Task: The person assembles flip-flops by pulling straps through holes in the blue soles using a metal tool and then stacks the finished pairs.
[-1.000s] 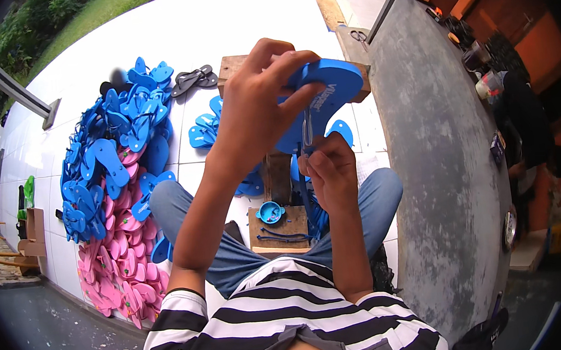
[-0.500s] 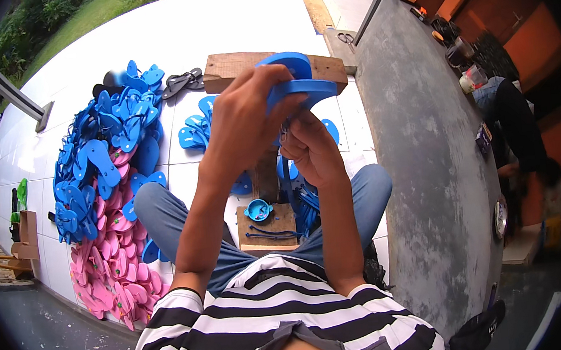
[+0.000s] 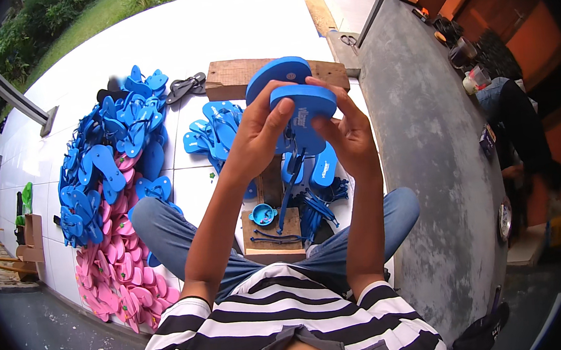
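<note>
Two blue flip-flop soles are raised in front of me, a front sole (image 3: 302, 96) with its printed face toward me and a rear sole (image 3: 272, 76) partly behind it. My left hand (image 3: 258, 135) is closed on their left side, its thumb along the front sole's edge. On the right side my right hand (image 3: 352, 135) grips the front sole, thumb on its face and fingers behind. A dark blue strap (image 3: 288, 197) hangs from the front sole. Below lies a wooden block (image 3: 251, 225) bearing a small blue bowl (image 3: 262, 214) and loose straps (image 3: 276, 239).
Piles of blue flip-flops (image 3: 105, 167) and pink flip-flops (image 3: 106, 277) lie at left. Ahead is a wooden beam (image 3: 229, 79), with black flip-flops (image 3: 187, 86) beside it. More blue soles (image 3: 323, 166) and a strap bundle (image 3: 317, 212) lie between my knees. A person (image 3: 515, 114) is at right.
The soles have turned from edge-on to show the front one's face. My right hand has moved from beneath them to their right side. The strap now hangs in plain view.
</note>
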Motion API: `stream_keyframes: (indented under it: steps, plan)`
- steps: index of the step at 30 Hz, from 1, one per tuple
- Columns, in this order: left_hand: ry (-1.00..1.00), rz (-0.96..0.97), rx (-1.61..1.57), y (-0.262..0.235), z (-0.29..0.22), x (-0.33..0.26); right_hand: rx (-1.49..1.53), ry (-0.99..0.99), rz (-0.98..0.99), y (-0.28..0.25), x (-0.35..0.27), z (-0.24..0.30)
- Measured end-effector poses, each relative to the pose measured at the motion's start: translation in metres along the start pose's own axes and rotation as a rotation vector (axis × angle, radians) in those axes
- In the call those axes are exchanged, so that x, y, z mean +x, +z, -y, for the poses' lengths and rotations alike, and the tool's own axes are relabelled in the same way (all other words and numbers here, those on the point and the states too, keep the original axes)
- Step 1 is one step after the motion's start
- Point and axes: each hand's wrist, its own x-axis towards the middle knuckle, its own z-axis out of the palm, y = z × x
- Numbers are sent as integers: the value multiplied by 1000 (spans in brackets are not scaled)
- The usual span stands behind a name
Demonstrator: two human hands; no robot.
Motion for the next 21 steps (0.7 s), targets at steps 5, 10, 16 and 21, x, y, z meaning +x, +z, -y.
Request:
stream_keyframes:
  steps: [5,10,16,21]
  plan:
    - [95,-76,3,10,5,-2,97,12,39,11,1,-1]
    - [92,-160,-37,19,2,-13,241,38,43,26,-1,-7]
    - [63,-291,88,30,1,-14,177,203,-150,38,-8,0]
    - [2,-309,117,42,-13,-32,47,191,-282,51,-44,8]
